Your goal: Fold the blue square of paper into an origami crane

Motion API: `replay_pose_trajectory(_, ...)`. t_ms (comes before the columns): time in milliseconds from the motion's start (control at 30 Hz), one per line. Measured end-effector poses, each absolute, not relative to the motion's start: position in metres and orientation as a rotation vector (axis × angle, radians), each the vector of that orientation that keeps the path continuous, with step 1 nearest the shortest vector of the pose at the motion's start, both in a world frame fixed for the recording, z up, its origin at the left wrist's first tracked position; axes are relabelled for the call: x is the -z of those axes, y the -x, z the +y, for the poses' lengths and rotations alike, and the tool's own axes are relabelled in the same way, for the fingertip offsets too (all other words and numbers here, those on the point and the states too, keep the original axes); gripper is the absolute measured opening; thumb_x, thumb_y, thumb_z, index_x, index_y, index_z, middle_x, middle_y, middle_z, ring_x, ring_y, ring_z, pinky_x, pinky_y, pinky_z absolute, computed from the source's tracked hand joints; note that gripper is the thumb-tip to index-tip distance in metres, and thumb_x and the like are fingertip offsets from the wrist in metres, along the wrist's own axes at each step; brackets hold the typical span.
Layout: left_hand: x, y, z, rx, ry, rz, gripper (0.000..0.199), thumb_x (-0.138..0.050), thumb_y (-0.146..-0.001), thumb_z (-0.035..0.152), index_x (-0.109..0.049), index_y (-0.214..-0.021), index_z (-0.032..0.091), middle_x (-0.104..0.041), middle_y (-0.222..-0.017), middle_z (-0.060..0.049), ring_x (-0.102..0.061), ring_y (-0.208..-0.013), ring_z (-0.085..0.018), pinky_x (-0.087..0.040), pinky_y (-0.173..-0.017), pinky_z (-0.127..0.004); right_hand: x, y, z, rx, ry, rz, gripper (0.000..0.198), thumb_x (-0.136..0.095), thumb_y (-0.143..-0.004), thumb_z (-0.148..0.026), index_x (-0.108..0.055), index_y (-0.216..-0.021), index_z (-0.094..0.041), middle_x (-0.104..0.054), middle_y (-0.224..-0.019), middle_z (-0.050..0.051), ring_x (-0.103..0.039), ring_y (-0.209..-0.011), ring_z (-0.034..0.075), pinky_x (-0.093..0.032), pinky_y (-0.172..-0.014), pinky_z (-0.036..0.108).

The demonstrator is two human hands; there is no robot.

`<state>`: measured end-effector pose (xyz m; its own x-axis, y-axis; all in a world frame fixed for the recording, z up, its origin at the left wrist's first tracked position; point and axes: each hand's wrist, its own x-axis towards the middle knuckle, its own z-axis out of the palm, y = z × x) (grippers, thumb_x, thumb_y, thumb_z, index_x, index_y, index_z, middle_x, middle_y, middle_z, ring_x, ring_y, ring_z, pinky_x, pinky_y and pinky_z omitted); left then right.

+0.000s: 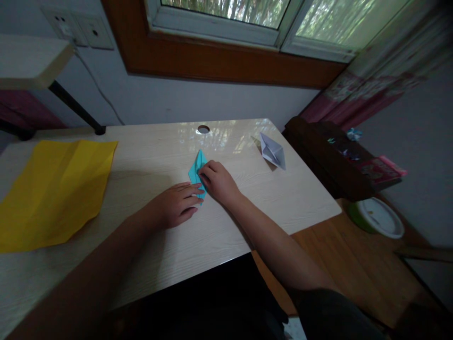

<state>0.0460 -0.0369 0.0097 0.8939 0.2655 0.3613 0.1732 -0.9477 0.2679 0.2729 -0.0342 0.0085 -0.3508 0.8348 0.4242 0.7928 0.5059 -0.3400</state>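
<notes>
A folded turquoise paper point(197, 167), narrow and pointed at its far end, lies on the pale wood-grain table in front of me. My left hand point(180, 203) rests across its near part with the fingers stretched out and slightly apart. On the paper's right side, my right hand point(216, 179) has thumb and fingertips closed together at the folded edge. The fingers hide the middle and part of the lower end of the paper.
A folded white paper boat point(272, 150) stands at the table's point(297, 203) right. Creased yellow paper point(60, 193) lies at the left. A cable hole point(204, 129) is near the back edge. A shelf point(31, 61) on dark legs stands back left; a green-and-white bin point(378, 217) is on the floor.
</notes>
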Motion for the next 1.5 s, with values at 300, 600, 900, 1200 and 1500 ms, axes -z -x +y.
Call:
replay_pose_trajectory(300, -0.009, -0.044, -0.038, -0.556, -2.863, 0.348, 0.026, -0.057, -0.099, 0.023, -0.067, -0.123, 0.018, -0.066, -0.136, -0.015, -0.059, -0.132, -0.028, -0.046, -0.116, -0.052, -0.011, -0.283, -0.039, 0.001, 1.293, -2.305, 0.023, -0.055, -0.103, -0.024, -0.076, -0.095, -0.018, -0.066, -0.098, 0.009, -0.054, -0.090, 0.022, -0.045, -0.083, 0.036)
replay_pose_trajectory(600, -0.009, -0.044, -0.037, -0.666, -2.828, 0.462, 0.029, -0.054, -0.101, 0.021, -0.068, -0.127, 0.017, -0.063, -0.140, -0.015, -0.060, -0.131, -0.028, -0.052, -0.111, -0.049, -0.011, -0.285, -0.040, 0.000, 1.255, -2.324, 0.026, -0.055, -0.103, -0.026, -0.078, -0.094, -0.019, -0.066, -0.097, 0.009, -0.055, -0.090, 0.021, -0.047, -0.082, 0.036)
replay_pose_trajectory(900, 0.002, -0.037, -0.032, -0.697, -2.821, 0.498, 0.037, -0.051, -0.101, 0.016, -0.064, -0.136, 0.019, -0.063, -0.143, -0.014, -0.061, -0.132, -0.025, -0.054, -0.111, -0.046, -0.016, -0.299, -0.042, -0.186, 1.173, -2.337, 0.028, -0.062, -0.100, -0.036, -0.075, -0.116, -0.018, -0.066, -0.108, 0.011, -0.058, -0.103, 0.025, -0.051, -0.094, 0.042)
replay_pose_trajectory(1200, 0.007, -0.032, -0.028, -0.632, -2.851, 0.446, 0.038, -0.048, -0.105, 0.020, -0.061, -0.139, 0.025, -0.056, -0.152, -0.009, -0.055, -0.139, -0.021, -0.049, -0.117, -0.040, -0.002, -0.319, -0.034, -0.459, 0.944, -2.341, 0.051, -0.070, -0.091, -0.049, -0.067, -0.135, -0.023, -0.063, -0.121, 0.013, -0.058, -0.114, 0.027, -0.050, -0.101, 0.046)
replay_pose_trajectory(1500, 0.007, -0.033, -0.032, -0.560, -2.847, 0.496, 0.038, -0.048, -0.105, 0.020, -0.061, -0.141, 0.025, -0.053, -0.154, -0.011, -0.052, -0.141, -0.023, -0.046, -0.118, -0.043, -0.006, -0.317, -0.035, -0.499, 1.005, -2.324, 0.048, -0.075, -0.089, -0.043, -0.068, -0.133, -0.024, -0.062, -0.123, 0.013, -0.057, -0.116, 0.027, -0.049, -0.103, 0.046)
